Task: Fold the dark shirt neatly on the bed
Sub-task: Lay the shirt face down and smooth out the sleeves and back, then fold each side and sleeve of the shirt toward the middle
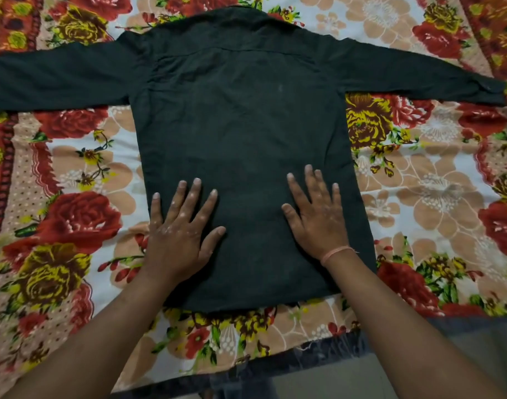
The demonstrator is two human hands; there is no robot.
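Head view: one dark shirt [240,125] lies back side up, flat on the flowered bed [419,197]. Two hands, left hand [179,234] and right hand [318,220], press its lower back, fingers [209,205] straight and spread apart, gripping nothing. The hem lies behind the fingers, under the forearms. The collar [246,12] lies far beyond the fingertips. Two sleeves, left sleeve [59,79] and right sleeve [419,76], stretch sideways well past them. One orange thread [337,252] circles the right wrist. The cloth looks soft, light and limp, likelier to crease than slide. It is best pinched at a side edge, just outside the fingers, and at the shoulder.
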